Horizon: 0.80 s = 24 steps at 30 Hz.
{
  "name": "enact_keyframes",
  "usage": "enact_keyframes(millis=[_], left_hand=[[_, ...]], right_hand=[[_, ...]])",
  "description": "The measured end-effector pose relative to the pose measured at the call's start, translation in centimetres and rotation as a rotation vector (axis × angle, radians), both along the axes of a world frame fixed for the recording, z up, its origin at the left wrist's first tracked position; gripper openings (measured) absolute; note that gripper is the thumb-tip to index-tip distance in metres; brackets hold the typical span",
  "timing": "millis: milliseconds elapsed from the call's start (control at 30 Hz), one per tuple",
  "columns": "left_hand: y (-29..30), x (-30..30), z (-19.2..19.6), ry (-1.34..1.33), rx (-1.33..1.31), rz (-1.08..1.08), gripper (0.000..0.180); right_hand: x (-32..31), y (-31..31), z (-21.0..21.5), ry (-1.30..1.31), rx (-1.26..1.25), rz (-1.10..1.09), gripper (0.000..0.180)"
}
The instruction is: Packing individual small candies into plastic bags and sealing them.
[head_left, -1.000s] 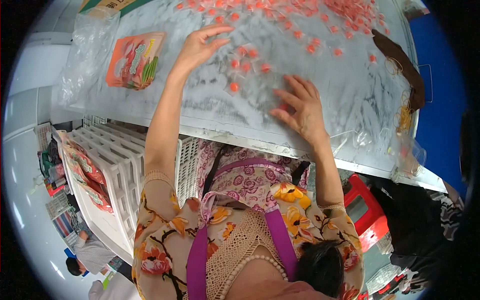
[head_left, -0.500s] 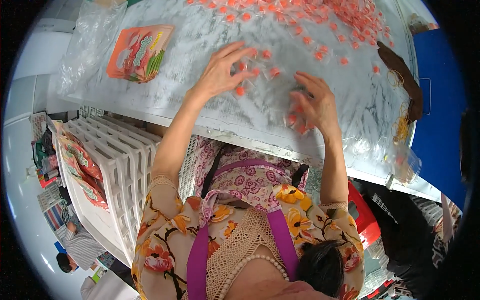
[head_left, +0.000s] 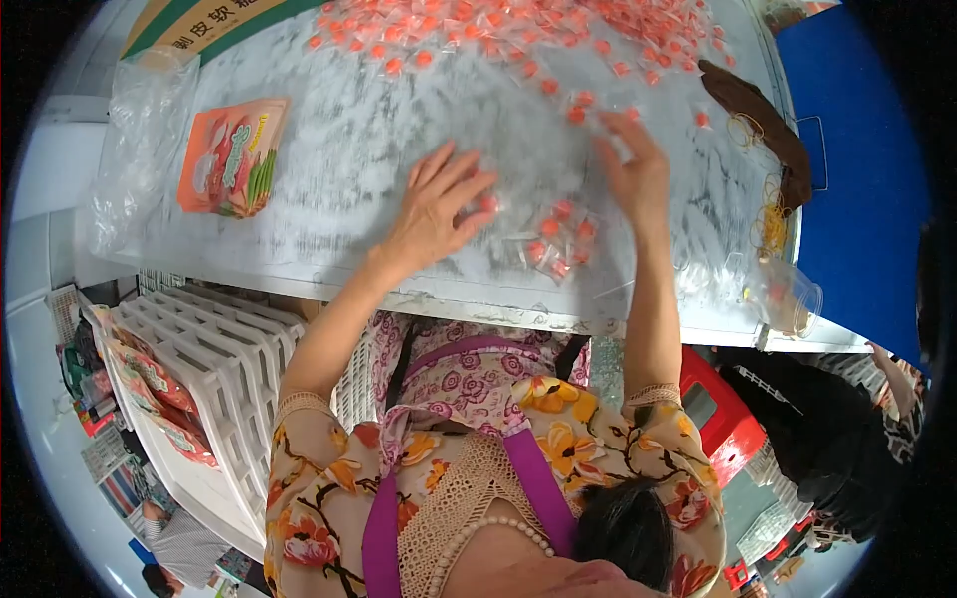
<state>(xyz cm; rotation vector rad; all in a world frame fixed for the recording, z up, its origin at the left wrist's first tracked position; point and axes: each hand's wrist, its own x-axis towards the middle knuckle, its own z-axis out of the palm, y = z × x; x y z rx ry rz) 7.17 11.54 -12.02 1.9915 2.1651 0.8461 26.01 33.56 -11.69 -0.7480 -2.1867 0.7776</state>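
The left hand [head_left: 439,204] lies palm-down on the counter [head_left: 349,189], fingers spread flat and gripping nothing; its fingertips press on one small wrapped candy [head_left: 487,203] — an orange-red sweet sealed in a clear crinkly sachet. The right hand [head_left: 636,174] is also open, fingers together and slightly curved, its edge set against the counter beside a small cluster of candies [head_left: 560,237] gathered between the two hands, near the counter's front edge. Neither hand has closed around anything.

The counter top is pale and worn, with a scuffed, mottled grey-white surface under a glossy film. Along its far side lies a broad scatter of candies [head_left: 518,30], the same orange-red sweets in transparent wrappers, thick at the back and thinning toward the hands. To the left, well apart from the hands, rests a flat printed pouch [head_left: 231,156] — orange with pink and green patterns, roughly rectangular. Beside it, at the counter's left end, sits a crumpled clear plastic bag [head_left: 135,149]. On the right lies a dark brown cloth-like strip [head_left: 763,125], with thin yellowish rubber bands [head_left: 770,221] looped below it and a clear plastic jar [head_left: 793,297] tipped at the counter's corner.

Below the counter's left side stand white plastic crates [head_left: 214,369] with slatted ribs.
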Motion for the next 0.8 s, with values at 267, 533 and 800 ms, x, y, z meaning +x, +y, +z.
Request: enact_keyframes(millis=[267, 533, 800], left_hand=[[13.0, -3.9, 2.8, -0.237, 0.128, -0.029, 0.036], [14.2, -4.0, 0.1, -0.024, -0.100, -0.013, 0.040], [12.3, -5.6, 1.3, -0.197, -0.121, 0.108, 0.040]], right_hand=[[-0.4, 4.0, -3.1, -0.077, 0.070, -0.106, 0.037], [-1.4, 2.5, -0.8, -0.158, 0.015, 0.188, 0.047], [-2.9, 9.5, -0.8, -0.055, -0.070, -0.019, 0.034]])
